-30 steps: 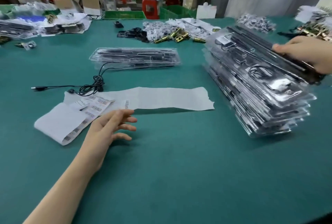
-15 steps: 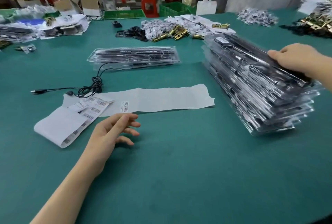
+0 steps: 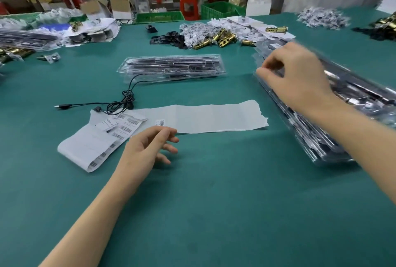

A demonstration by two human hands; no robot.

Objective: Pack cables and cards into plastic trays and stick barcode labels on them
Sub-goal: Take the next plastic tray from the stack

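- The left hand (image 3: 150, 148) hovered low over the green table (image 3: 214, 213), its fingers loosely bent and holding nothing, the fingertips just beside the near edge of the white backing strip (image 3: 214, 116)
- One small barcode label (image 3: 160, 122) sat on that strip just beyond the fingertips, and more barcode labels (image 3: 126, 126) lay on the strip's folded left end
- The right hand (image 3: 297, 78) was over the left end of the tall stack of clear plastic trays (image 3: 351, 86) on the right, fingers curled; blur hid whether it gripped the top tray
- A black cable (image 3: 126, 100) lay loose beside the strip's left end, one lead running up to a smaller pile of filled trays (image 3: 173, 66) at the table's centre
- Brass latch parts (image 3: 216, 40) lay further back
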